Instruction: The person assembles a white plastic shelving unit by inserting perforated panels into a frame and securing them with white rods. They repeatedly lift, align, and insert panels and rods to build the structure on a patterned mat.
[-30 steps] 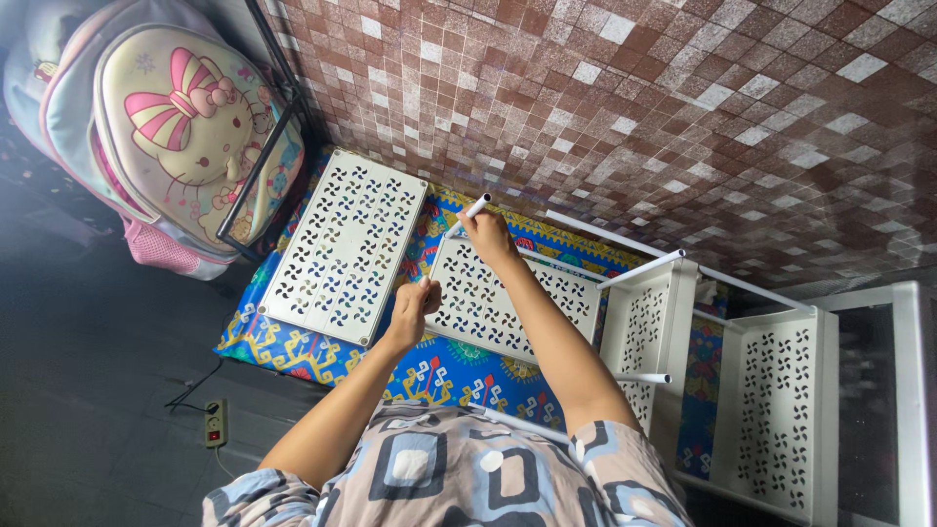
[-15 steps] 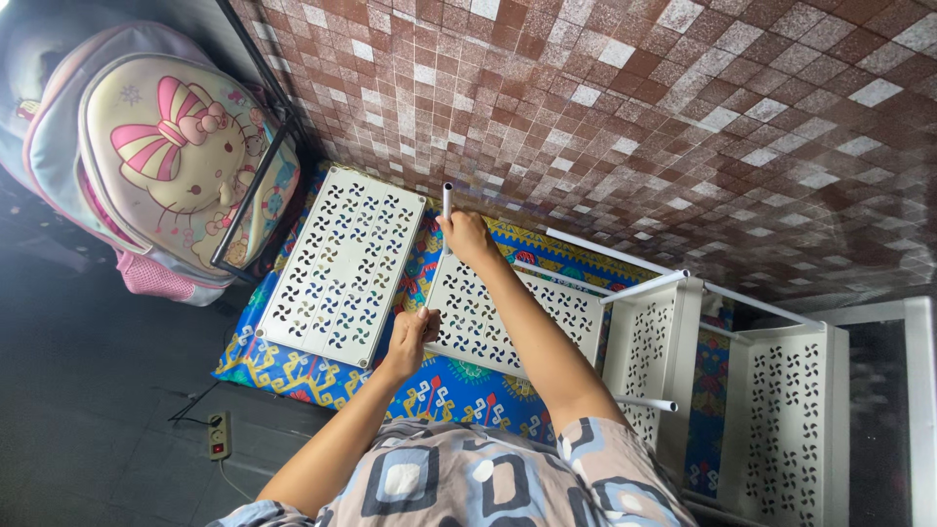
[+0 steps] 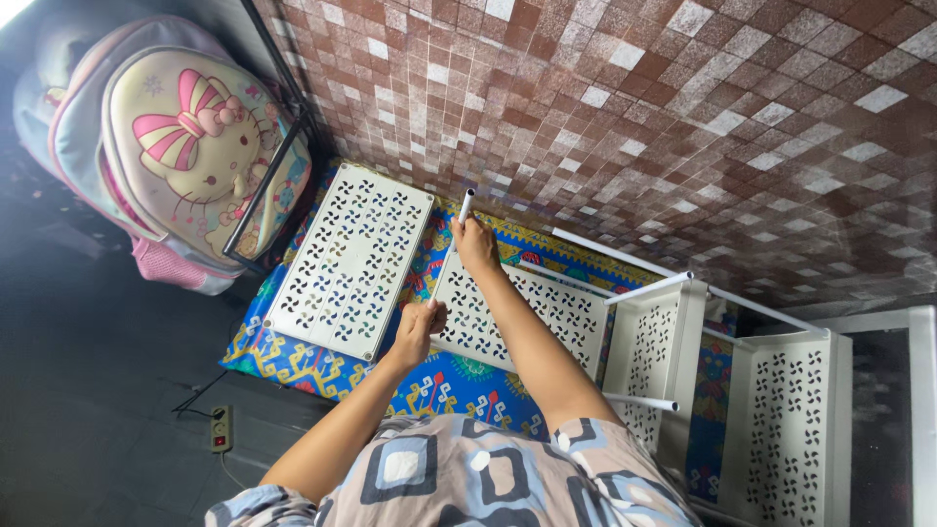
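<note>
My right hand point(image 3: 475, 244) is shut on a short white tube point(image 3: 466, 207), holding it upright at the far corner of a white perforated shelf panel point(image 3: 532, 312). The panel lies on a blue patterned mat point(image 3: 293, 361). My left hand point(image 3: 420, 327) presses on the panel's near left corner, fingers curled over the edge. A second loose perforated panel point(image 3: 351, 259) lies just left of both hands on the same mat.
A partly built white rack point(image 3: 673, 332) with thin tubes and more perforated panels point(image 3: 791, 420) stands to the right. A pink backpack point(image 3: 185, 146) leans at the upper left. A power strip point(image 3: 222, 427) lies on the dark floor. Brown mosaic tiles point(image 3: 683, 117) fill the far side.
My right hand has brought the white tube from a slant to nearly upright at the panel's corner. My left hand has slid slightly nearer along the panel edge.
</note>
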